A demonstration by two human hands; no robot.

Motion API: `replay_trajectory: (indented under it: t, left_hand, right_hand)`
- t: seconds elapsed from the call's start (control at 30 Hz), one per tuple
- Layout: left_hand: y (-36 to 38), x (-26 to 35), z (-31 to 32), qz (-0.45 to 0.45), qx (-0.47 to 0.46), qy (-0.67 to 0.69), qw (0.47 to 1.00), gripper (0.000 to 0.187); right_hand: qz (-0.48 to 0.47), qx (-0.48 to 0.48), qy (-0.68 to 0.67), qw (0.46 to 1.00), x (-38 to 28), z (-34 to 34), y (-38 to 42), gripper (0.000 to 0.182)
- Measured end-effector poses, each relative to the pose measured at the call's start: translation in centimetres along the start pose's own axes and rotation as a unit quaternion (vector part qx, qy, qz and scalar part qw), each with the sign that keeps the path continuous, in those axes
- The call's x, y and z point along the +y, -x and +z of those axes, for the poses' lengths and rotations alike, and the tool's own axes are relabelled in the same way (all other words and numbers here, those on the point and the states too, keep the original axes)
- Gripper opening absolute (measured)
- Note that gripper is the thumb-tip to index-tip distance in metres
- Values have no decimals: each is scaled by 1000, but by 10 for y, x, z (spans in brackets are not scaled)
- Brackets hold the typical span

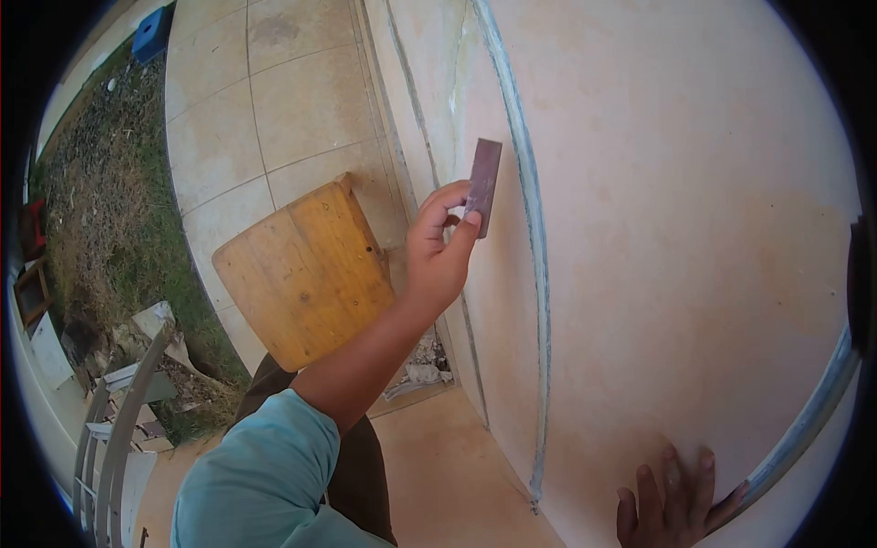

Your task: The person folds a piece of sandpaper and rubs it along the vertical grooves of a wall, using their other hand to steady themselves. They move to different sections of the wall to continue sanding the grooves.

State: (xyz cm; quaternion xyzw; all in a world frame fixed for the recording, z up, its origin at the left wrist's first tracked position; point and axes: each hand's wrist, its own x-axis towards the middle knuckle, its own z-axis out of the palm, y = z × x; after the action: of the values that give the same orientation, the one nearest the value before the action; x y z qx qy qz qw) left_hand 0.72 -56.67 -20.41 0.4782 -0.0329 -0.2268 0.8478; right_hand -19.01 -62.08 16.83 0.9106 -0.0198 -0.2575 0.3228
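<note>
My left hand [442,239], at the end of a teal sleeve, pinches a purplish-brown piece of sandpaper [486,178] between thumb and fingers. The small flat rectangle points upward, close in front of the pale wall [667,210] and left of a long grey-blue strip [528,183] on it. At the lower right, my right hand [671,502] rests against the wall with its fingers spread. Its fingertips lie near a second grey-blue strip [804,420], and the wrist is cut off by the frame's edge.
A wooden stool [306,269] stands on the tiled floor [215,119] left of my arm. Farther left is a patch of grass [132,210], with a blue plastic stool [152,35] at the top. Curved grey rails [123,438] and debris [169,365] are at the lower left.
</note>
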Motion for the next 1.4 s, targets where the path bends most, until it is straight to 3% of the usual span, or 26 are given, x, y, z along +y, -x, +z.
replay_trajectory:
  t: [0.03,0.1,0.17,0.2,0.27,0.43,0.5,0.53,0.67,0.73,0.77,0.83,0.97,1.03,1.17,1.23,1.27,1.33,1.37,1.4]
  left_hand:
    - [-21,4,16,25,-10,-45,999,37]
    - [-56,21,39,108,-52,-286,951,70]
    - [-52,16,61,64,-111,-388,913,107]
    - [-44,17,62,62,-107,-392,911,107]
    - [-14,19,63,2,-180,-454,873,127]
    - [4,10,48,65,-181,-457,868,121]
    - [-18,10,32,91,-161,-378,907,110]
    - [-32,11,29,141,-121,-341,922,96]
    - [-32,19,29,84,-166,-378,907,79]
    - [-18,15,35,146,-185,-434,870,66]
    - [-17,17,34,147,-184,-435,869,66]
    - [-15,19,33,92,-252,-369,890,48]
    - [-22,15,21,121,-257,-418,863,42]
    - [-21,14,26,148,-203,-401,881,28]
    - [-21,18,27,187,-186,-426,866,26]
    - [-11,28,30,97,-216,-486,841,42]
    - [-11,31,33,105,-210,-483,843,42]
    - [-9,37,37,-3,-284,-489,825,80]
    - [-10,42,39,0,-276,-486,829,80]
    - [-10,45,40,-37,-292,-445,846,94]
  right_hand:
    - [-5,-2,-3,1000,1,0,0,26]
    - [-20,5,10,1000,3,1,0,29]
    - [-8,-1,-3,1000,-1,0,0,29]
    - [10,-2,-9,1000,-1,0,-1,30]
    - [11,5,-17,1000,-1,0,-1,30]
    - [8,7,-15,1000,0,1,0,30]
    - [15,5,-16,1000,-1,0,0,31]
    - [16,4,-15,1000,-1,1,0,31]
    - [23,15,-25,999,-2,2,1,30]
    - [27,21,-27,999,-3,2,0,29]
    - [24,24,-22,999,-3,2,-1,29]
    - [21,23,-17,999,-3,2,-1,28]
    - [28,33,-27,999,-2,3,1,28]
    - [28,37,-21,999,-2,1,0,28]
    - [-2,38,14,999,3,4,-4,28]
    - [-10,46,25,999,1,6,4,27]
    - [-10,53,17,998,2,9,3,22]
    - [-15,65,19,998,1,10,3,18]
    - [-5,65,14,998,0,10,3,17]
    - [7,63,8,998,-1,10,2,17]
